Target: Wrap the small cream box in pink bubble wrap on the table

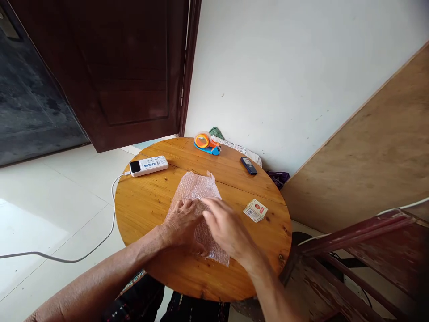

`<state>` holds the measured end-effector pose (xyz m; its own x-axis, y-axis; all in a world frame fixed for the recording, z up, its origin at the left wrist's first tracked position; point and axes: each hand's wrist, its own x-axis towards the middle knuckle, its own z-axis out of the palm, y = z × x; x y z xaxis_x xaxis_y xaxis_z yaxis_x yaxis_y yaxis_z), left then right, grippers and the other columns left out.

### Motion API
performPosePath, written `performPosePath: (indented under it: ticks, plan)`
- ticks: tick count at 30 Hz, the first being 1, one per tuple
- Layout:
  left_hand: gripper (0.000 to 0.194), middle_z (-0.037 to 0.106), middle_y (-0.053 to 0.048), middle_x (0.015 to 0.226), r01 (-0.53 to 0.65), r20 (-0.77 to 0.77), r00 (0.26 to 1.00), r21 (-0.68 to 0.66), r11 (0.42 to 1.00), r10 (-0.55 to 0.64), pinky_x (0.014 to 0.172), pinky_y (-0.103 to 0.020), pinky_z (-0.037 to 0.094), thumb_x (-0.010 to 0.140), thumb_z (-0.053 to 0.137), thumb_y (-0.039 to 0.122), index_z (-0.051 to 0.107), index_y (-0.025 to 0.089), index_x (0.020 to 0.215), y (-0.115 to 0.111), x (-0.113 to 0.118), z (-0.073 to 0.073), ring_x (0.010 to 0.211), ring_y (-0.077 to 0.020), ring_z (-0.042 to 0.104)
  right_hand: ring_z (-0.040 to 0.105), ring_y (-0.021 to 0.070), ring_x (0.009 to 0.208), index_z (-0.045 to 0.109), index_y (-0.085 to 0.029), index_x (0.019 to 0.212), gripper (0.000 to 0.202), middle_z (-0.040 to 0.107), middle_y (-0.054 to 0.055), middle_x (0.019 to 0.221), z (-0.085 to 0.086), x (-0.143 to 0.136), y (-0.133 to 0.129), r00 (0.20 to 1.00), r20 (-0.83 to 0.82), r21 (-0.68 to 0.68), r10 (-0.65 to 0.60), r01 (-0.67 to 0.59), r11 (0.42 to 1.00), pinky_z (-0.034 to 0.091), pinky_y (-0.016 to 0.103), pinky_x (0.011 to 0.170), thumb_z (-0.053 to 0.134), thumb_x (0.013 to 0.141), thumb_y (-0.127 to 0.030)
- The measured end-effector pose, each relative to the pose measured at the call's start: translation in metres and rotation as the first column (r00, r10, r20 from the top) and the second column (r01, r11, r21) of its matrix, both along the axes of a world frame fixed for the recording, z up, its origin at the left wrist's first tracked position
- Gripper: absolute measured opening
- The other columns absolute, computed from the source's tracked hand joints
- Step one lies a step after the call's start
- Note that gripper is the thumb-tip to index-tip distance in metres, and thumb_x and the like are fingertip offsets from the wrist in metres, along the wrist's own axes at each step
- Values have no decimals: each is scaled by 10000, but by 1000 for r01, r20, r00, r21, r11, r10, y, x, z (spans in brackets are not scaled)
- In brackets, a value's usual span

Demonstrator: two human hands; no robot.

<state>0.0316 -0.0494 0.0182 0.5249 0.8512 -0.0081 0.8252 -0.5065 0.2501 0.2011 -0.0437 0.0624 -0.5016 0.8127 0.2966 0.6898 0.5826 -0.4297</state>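
Observation:
A sheet of clear bubble wrap (196,185) lies on the round wooden table in front of me, its edges uneven. My left hand (182,223) rests on the wrap with its fingers bent into it and its thumb low near the front edge, so it grips the plastic. Just to the right, my right hand (226,228) is over the wrap, fingers stretched forward and thumb apart, slightly blurred. Both hands hide the middle of the sheet. Whether anything lies inside the wrap I cannot tell.
On the table (144,214) are a white power bank (152,165) with a cable, a tape dispenser (208,143), a dark blue phone-like device (249,166) and a small printed box (255,210). A white wall stands behind; a dark red wooden frame (368,232) is at right.

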Motion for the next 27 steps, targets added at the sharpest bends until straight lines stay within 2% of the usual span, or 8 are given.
performPosePath:
  ticks: [2,5,7,11,17,19,22,27]
  plan:
    - [985,410,-208,1474,32,9,999,-5,999,-32,1104,-592,275,567,734,686,490,178,1375,4,-4,1,1337,-411,364,567,201,1180,565,-166,1273,358,618,105,1288,-11,-18,15,991,107,-57,85,-79,995,437,357,1030,355,988,-222]
    - [996,357,-196,1519,66,20,998,16,998,-66,1096,-618,265,574,737,677,446,222,1411,7,-10,-3,1366,-423,336,549,264,1187,610,-128,1201,360,619,150,1272,-30,-10,41,953,289,-35,-87,102,994,413,423,1023,342,998,-256]
    - [975,350,-202,1522,75,20,997,24,997,-76,1100,-634,242,575,724,707,476,233,1390,6,-13,-7,1385,-432,316,530,297,1210,587,-144,1251,360,577,148,1349,-41,5,52,915,346,11,-209,218,976,402,456,1009,376,990,-274]
    - [976,366,-210,1511,88,37,995,20,996,-88,1112,-647,217,562,725,735,512,223,1365,3,-16,-5,1383,-440,323,499,299,1254,508,-165,1355,408,528,131,1421,-52,20,55,900,340,61,-273,269,961,382,453,1009,386,986,-290]
    - [565,488,-155,1431,-32,110,994,62,998,25,1077,-551,353,766,684,555,624,220,1218,13,-10,10,1307,-370,434,487,308,1265,504,-155,1367,424,491,141,1456,-54,14,52,887,371,68,-275,269,961,372,458,1008,382,986,-296]
    - [653,464,-160,1455,-9,101,995,101,995,-1,1111,-569,301,759,692,558,573,217,1302,20,-7,7,1365,-384,366,448,303,1309,499,-159,1374,429,487,139,1461,-55,15,53,890,364,82,-275,264,961,358,457,1030,392,981,-293]
    - [944,376,-191,1518,49,52,997,78,996,-54,1125,-645,215,659,701,699,453,213,1428,30,-6,-4,1419,-430,270,382,298,1371,497,-168,1379,443,488,131,1462,-58,18,56,890,341,103,-302,284,953,339,462,1057,427,964,-305]
    - [1030,299,-218,1556,57,56,997,50,997,-60,1135,-677,146,647,653,767,400,204,1472,32,-10,-14,1440,-452,226,418,302,1348,496,-172,1385,471,471,137,1480,-60,23,60,892,328,90,-311,298,950,337,482,1061,444,950,-346]
